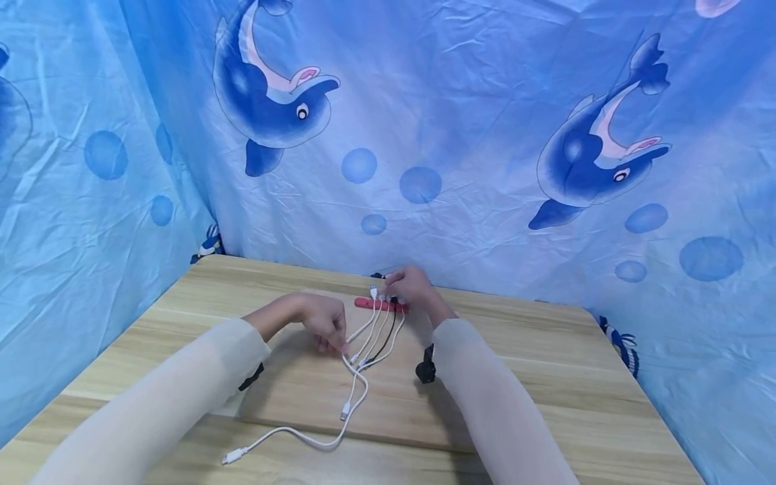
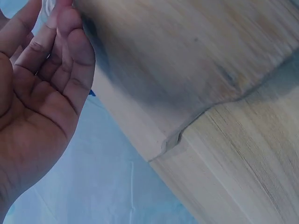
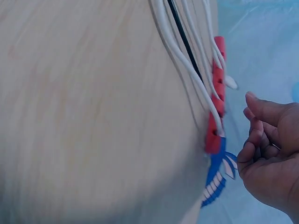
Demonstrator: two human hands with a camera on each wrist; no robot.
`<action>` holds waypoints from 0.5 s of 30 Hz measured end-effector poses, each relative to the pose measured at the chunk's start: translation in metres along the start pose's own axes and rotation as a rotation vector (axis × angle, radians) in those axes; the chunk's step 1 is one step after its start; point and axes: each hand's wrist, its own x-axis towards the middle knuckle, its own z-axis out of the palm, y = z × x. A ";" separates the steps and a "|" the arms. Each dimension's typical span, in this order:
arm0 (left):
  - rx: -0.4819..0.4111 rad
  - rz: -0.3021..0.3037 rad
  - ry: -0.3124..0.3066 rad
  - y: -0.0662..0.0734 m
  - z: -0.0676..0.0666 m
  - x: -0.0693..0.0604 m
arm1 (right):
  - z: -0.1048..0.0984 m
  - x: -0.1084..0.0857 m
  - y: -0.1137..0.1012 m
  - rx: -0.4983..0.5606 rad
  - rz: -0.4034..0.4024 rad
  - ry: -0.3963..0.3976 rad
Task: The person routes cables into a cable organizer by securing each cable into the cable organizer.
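Note:
My left hand [image 1: 324, 321] pinches a white cable [image 2: 48, 10] between its fingertips, just left of the cable bundle. A red slotted cable holder [image 1: 366, 303] lies near the table's back edge, with several white cables and one black cable [image 1: 393, 330] set in it. Beyond its left end sticks up a white USB plug [image 1: 373, 292]. My right hand [image 3: 273, 144] hovers beside the holder's back side, fingers loosely bent, with nothing seen between them. One white cable [image 1: 325, 444] trails forward to a white connector [image 1: 233, 456] at the front left.
A wooden board [image 1: 291, 397] lies on the wood-grain table [image 1: 545, 364] under the cables. Another white USB plug [image 1: 345, 410] rests on the board. Behind the table hangs a blue dolphin-print cloth [image 1: 473, 121]. A black wrist camera [image 1: 426, 367] is strapped at my right sleeve.

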 end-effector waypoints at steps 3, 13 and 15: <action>-0.003 0.003 0.041 0.000 -0.002 -0.003 | -0.011 -0.004 0.000 0.006 -0.041 0.016; -0.033 0.153 0.294 -0.010 -0.015 -0.017 | -0.056 -0.022 0.014 -0.030 -0.166 0.073; -0.068 0.156 0.352 -0.013 -0.018 -0.022 | -0.067 -0.030 0.019 -0.051 -0.179 0.106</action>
